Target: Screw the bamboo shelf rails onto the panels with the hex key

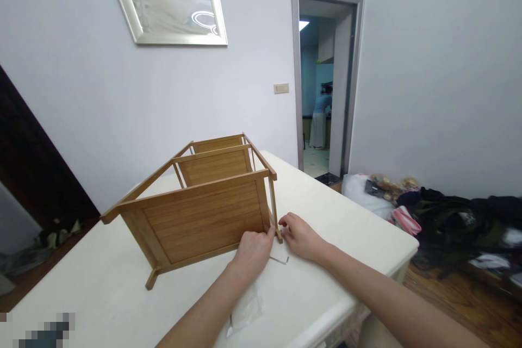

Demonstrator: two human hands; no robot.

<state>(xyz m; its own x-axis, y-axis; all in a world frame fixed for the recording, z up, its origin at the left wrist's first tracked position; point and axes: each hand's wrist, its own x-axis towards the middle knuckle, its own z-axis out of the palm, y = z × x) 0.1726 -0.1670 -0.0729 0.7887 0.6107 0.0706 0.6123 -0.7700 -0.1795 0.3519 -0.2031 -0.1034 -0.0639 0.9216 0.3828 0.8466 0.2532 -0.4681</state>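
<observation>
A brown wooden shelf rack (pixel 199 217) with several panels lies on its side on the white table (pixel 89 277). My left hand (pixel 253 249) is closed at the lower right corner of its nearest panel, index finger and thumb against the frame. Just right of that corner is my right hand (pixel 300 236), its fingers bent together close to the rail end; anything small between them is hidden. Below the hands, a thin L-shaped hex key (pixel 281 261) rests on the tabletop. A clear plastic bag (pixel 248 309) lies under and beside my left forearm.
Clothes and bags (pixel 444 223) are heaped along the wall on the right. A doorway (pixel 326 81) opens at the back, with a person (pixel 320 119) standing in the room beyond. A framed picture (pixel 175 38) hangs above the table. Dark furniture (pixel 32 157) stands at the left.
</observation>
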